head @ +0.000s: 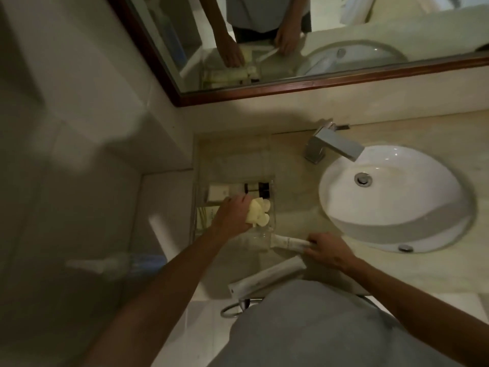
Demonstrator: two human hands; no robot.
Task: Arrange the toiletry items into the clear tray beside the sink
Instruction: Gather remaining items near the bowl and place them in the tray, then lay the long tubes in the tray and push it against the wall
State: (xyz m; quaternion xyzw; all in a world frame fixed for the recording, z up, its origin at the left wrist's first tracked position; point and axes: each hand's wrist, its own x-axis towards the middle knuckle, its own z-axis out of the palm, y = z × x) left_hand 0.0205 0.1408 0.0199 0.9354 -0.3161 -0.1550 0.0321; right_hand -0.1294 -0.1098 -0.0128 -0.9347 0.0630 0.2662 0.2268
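The clear tray (pixel 273 207) sits on the counter left of the sink. Small cream boxes (pixel 219 193) and dark-capped bottles (pixel 258 189) lie in its far end. My left hand (pixel 232 215) is over the tray's middle, shut on a pale yellow packet (pixel 255 211) beside round white pieces. My right hand (pixel 328 251) rests on the counter near the tray's front corner, gripping a long white sachet (pixel 289 241) that points toward the tray. A second long white packet (pixel 267 276) lies at the counter's front edge.
The white oval sink (pixel 397 197) with a chrome tap (pixel 333 144) lies to the right. A wood-framed mirror (pixel 264 90) hangs on the back wall. A metal towel ring (pixel 232 309) hangs below the counter edge. A tiled wall stands at the left.
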